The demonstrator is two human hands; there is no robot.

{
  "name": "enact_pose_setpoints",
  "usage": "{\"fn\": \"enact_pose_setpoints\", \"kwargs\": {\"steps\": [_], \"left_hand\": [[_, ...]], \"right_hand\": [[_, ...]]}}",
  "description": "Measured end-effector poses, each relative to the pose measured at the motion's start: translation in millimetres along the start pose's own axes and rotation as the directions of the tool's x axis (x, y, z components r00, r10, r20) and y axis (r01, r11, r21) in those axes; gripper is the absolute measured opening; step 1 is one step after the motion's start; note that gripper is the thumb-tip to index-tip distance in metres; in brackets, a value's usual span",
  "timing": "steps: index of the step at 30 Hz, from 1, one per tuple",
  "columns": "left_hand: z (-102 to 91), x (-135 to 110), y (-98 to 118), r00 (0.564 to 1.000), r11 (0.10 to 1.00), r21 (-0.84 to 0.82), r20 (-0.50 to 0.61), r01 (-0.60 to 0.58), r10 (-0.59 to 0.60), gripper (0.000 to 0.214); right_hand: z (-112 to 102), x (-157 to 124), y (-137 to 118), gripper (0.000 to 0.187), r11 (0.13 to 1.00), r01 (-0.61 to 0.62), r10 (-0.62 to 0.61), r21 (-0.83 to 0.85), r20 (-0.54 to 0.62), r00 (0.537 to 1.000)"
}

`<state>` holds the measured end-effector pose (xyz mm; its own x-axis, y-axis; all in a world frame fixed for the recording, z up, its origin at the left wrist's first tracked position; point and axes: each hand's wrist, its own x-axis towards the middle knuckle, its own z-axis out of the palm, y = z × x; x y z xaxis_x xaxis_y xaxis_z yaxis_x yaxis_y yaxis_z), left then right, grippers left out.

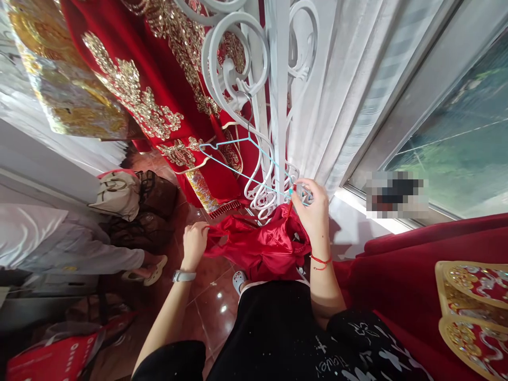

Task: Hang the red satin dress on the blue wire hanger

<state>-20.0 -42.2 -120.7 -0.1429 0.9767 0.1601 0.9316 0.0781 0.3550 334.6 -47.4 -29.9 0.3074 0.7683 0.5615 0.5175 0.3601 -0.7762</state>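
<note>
A shiny red satin garment [254,241] stretches between my two hands in front of my body. My left hand [194,245] is closed on its left edge. At the right end of a light-blue wire hanger [228,142], my right hand [313,209] pinches a thin red strap [292,203] of the garment. The hanger hangs by its hook from a white scrolled metal rack [206,58]. Its left end carries no strap. Part of the garment's lower side is hidden behind my clothes.
Red clothes with gold embroidery [135,90] hang at the upper left. Bags [119,193] lie on the tiled floor, near a person's leg [115,254]. White curtains [329,79] and a window [448,121] are at right. Red fabric with ornate panels [472,301] is at lower right.
</note>
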Motion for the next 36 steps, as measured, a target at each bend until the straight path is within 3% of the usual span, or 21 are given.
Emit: {"fn": "enact_pose_setpoints", "kwargs": {"steps": [2,4,6,8,10,12,17,21,26,29,32,36], "left_hand": [[3.9,5,1,0.997,0.963,-0.256,0.019,0.082,-0.08,0.019],[7.2,10,4,0.977,0.855,-0.474,0.103,0.211,-0.185,0.013],[8.3,13,8,0.952,0.751,-0.586,0.208,0.304,-0.223,0.01],[4.8,14,12,0.921,0.602,-0.697,0.306,0.389,-0.241,0.009],[-5.3,16,13,0.883,0.381,-0.8,0.385,0.464,-0.267,0.012],[-22.2,20,13,0.867,0.23,-0.85,0.407,0.475,-0.287,0.013],[-75.9,47,24,0.918,0.162,-0.921,0.31,0.354,-0.246,0.018],[-103.5,72,56,0.939,0.181,-0.931,0.28,0.316,-0.202,0.012],[-104.3,88,106,0.979,0.311,-0.929,0.173,0.198,-0.108,0.012],[-97.1,100,122,0.985,0.403,-0.9,0.139,0.169,-0.102,0.021],[-93.2,115,120,0.984,0.353,-0.92,0.137,0.17,-0.117,0.016],[-92.8,127,98,0.973,0.296,-0.935,0.148,0.196,-0.177,0.012]], "right_hand": [[5,-2,0,0.029,0.993,-0.012,0.005,-0.114,-0.063,0.998],[11,-3,3,0.031,0.984,-0.017,0.0,-0.178,-0.098,0.995],[16,0,8,0.027,0.976,-0.015,-0.017,-0.219,-0.146,0.989],[18,7,15,0.022,0.964,-0.005,-0.049,-0.264,-0.197,0.979],[15,20,24,0.016,0.95,0.02,-0.094,-0.31,-0.223,0.97],[7,36,32,0.013,0.934,0.052,-0.14,-0.353,-0.227,0.964],[-20,75,42,0.016,0.912,0.163,-0.25,-0.376,-0.194,0.949],[-28,88,42,0.02,0.909,0.224,-0.289,-0.352,-0.144,0.946],[-25,90,44,0.013,0.911,0.209,-0.267,-0.356,-0.125,0.955],[-25,93,46,0.009,0.915,0.204,-0.257,-0.349,-0.113,0.96],[-26,96,47,0.009,0.915,0.202,-0.248,-0.35,-0.093,0.964],[-27,100,49,0.009,0.917,0.194,-0.233,-0.348,-0.073,0.97]]}}
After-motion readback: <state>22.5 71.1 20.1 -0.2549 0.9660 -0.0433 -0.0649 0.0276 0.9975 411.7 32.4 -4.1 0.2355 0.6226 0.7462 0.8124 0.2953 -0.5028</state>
